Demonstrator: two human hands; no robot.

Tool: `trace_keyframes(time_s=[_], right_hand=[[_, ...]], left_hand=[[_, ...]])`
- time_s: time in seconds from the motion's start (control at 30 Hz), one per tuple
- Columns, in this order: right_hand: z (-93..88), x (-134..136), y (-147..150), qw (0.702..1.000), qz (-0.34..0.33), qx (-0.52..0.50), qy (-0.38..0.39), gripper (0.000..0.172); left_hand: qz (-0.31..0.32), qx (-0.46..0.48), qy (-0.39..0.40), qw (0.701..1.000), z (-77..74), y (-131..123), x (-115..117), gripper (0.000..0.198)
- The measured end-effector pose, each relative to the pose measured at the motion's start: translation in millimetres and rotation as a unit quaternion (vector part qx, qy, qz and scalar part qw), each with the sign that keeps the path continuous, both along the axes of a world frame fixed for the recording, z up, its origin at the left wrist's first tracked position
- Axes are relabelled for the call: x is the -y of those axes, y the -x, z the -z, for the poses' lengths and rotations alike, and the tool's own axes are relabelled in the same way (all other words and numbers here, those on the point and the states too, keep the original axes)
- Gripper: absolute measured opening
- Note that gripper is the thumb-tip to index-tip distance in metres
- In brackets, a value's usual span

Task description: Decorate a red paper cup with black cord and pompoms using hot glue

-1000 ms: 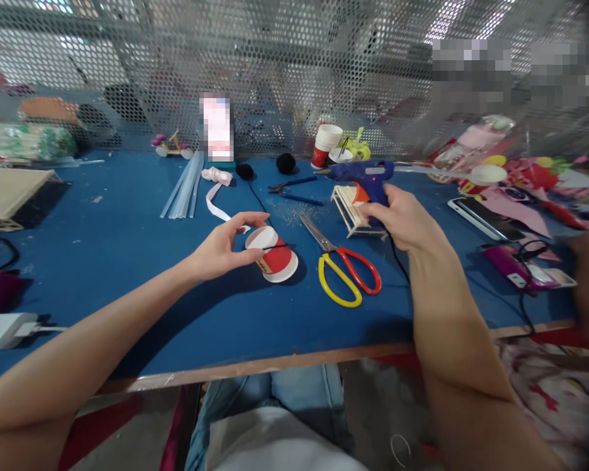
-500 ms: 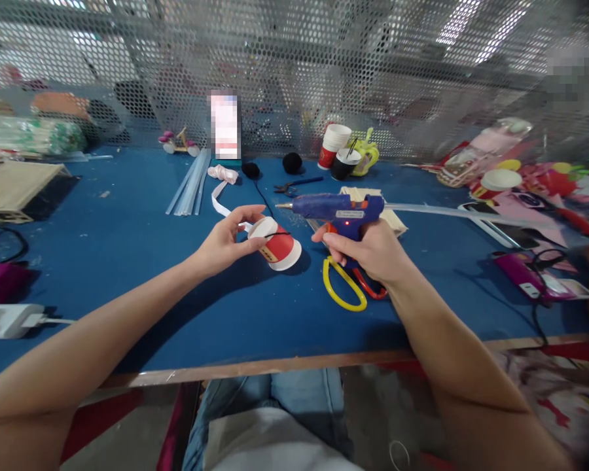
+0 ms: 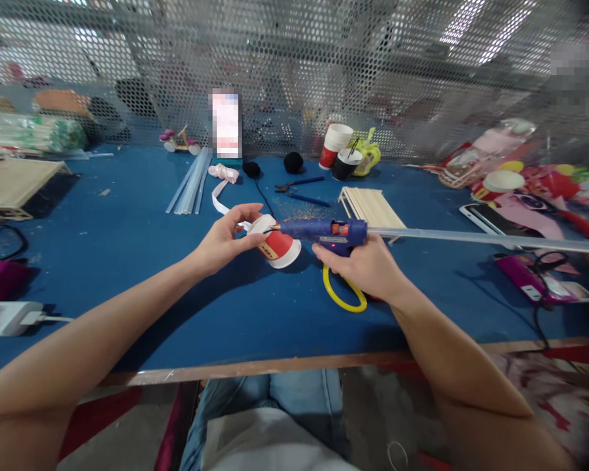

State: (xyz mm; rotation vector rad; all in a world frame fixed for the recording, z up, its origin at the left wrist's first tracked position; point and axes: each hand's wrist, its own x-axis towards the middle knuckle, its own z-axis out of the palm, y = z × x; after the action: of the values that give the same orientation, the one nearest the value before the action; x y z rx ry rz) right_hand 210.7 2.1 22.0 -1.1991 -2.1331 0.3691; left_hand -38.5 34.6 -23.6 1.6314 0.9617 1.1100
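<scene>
Tilted above the blue table, a red and white paper cup (image 3: 283, 248) is held by its base end in my left hand (image 3: 230, 241), thumb in front and fingers behind. A white ribbon (image 3: 218, 196) and a black cord (image 3: 264, 195) run from near the cup toward the back. My right hand (image 3: 368, 265) is wrapped round a blue hot glue gun (image 3: 319, 230), whose small light glows red. Its metal nozzle is at the cup's near end, by my left thumb; whether it touches is unclear. A long clear glue stick (image 3: 451, 237) sticks out of its rear.
Yellow-handled scissors (image 3: 341, 297) lie below my right hand. Pliers (image 3: 299, 190), a wooden stick rack (image 3: 373, 208), glue sticks (image 3: 190, 183), a phone (image 3: 226, 127) and stacked cups (image 3: 336, 145) stand farther back. A perforated metal screen (image 3: 285, 72) closes the rear.
My right hand has brought the glue gun left and down, so its nozzle is now at the cup. The pliers and stick rack show more fully. My left hand stays nearly still.
</scene>
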Motion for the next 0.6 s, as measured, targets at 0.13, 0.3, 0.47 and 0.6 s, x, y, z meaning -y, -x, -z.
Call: trace_keyframes(time_s=[0.13,0.3,0.47,0.6], right_hand=[[0.7,-0.1,-1.0,0.999,-0.018,0.025,-0.028,0.018],[-2.0,0.1,-0.1,0.999,0.004,0.032,-0.037,0.017],[-3.7,3.2,1.9,0.999,0.001,0.042,-0.025,0.019],[-5.1,1.4,-0.3,0.999,-0.001,0.030,-0.012,0.017]], left_hand=[[-0.001,0.004,0.001,1.000,0.0,-0.3,0.1,0.056],[0.001,-0.004,0.003,1.000,-1.5,-0.5,0.5,0.055],[0.004,0.000,0.004,1.000,-2.9,-0.9,1.0,0.056],[0.009,0.006,0.006,1.000,-3.9,-0.3,1.0,0.056]])
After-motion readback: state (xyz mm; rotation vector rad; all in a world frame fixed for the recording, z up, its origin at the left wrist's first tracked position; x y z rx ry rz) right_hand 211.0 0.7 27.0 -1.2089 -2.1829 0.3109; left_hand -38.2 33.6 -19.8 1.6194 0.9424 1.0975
